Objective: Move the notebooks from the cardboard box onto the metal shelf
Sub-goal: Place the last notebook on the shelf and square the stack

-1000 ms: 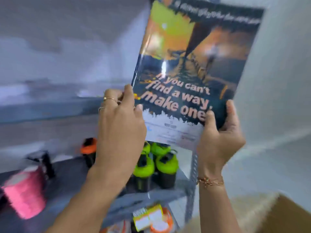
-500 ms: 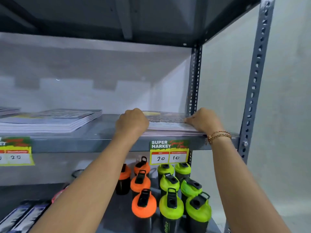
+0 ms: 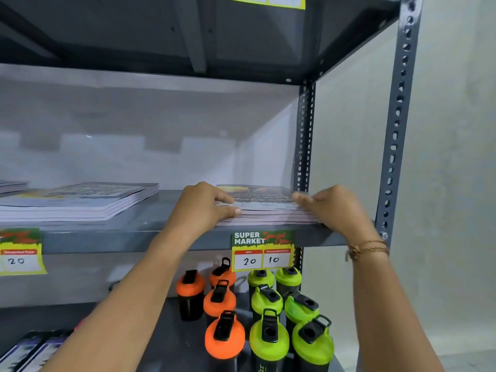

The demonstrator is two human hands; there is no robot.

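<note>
On the right end of the metal shelf [image 3: 166,232], a stack of notebooks [image 3: 265,210] is being held flat between both hands. Compared with half a second earlier, the left hand [image 3: 204,208] is no longer being kept fisted on the pile: its fingers are now being extended, with the thumb laid along the stack's front left corner. The right hand [image 3: 332,208] is being kept against the right edge, fingers curled onto the top cover; a thin bracelet [image 3: 367,248] is being worn on that wrist. One second earlier a notebook was being carried upright in the air; the stack is now lying flat on the shelf, beside the rear upright.

A second pile of notebooks [image 3: 80,200] is being displayed further left on the same shelf, well apart from the first. Beneath the held stack, a price tag [image 3: 263,251] is being shown reading "SUPER MARKET", "MRP 20" and "Discounted Price 10". A partly cut-off tag [image 3: 21,253] at the left edge is showing "20". On the shelf below, orange-lidded bottles [image 3: 218,302] and green-lidded bottles [image 3: 268,336] are being kept in rows.
</note>
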